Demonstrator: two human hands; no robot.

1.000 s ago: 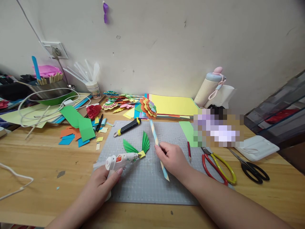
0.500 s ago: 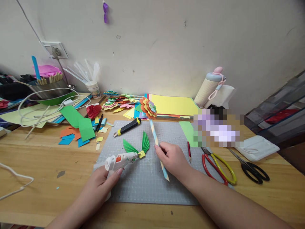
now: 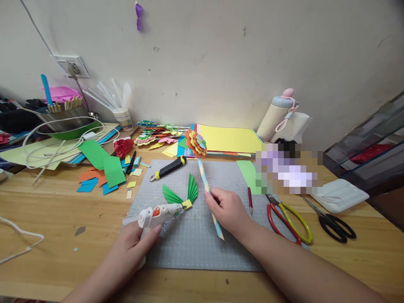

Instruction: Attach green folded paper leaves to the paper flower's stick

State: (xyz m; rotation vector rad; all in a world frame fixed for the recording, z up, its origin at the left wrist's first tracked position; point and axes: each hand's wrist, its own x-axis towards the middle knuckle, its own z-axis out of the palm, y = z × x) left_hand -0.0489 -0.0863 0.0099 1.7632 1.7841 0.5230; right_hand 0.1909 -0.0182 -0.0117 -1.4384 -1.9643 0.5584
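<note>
My left hand [image 3: 134, 242] is closed around a white hot glue gun [image 3: 162, 212], its nozzle reaching to a small yellow paper square [image 3: 187, 204]. Whether the nozzle touches the square I cannot tell. Two green pleated paper leaves [image 3: 179, 191] spread out from that square on the grey cutting mat [image 3: 192, 252]. In my right hand [image 3: 227, 209] is a paper flower [image 3: 196, 144] with layered orange and yellow petals. Its blue-and-cream striped stem [image 3: 203, 174] slants through my fingers, the lower end toward me.
A utility knife [image 3: 168, 168] lies on the mat, with a red pencil [image 3: 250, 198] to the right. Red-and-yellow-handled pliers [image 3: 288, 219] and black scissors [image 3: 336, 223] lie farther right. Paper scraps [image 3: 101, 168], finished flowers [image 3: 160, 136] and yellow sheets [image 3: 230, 139] sit behind; a bottle [image 3: 276, 113] stands at back right.
</note>
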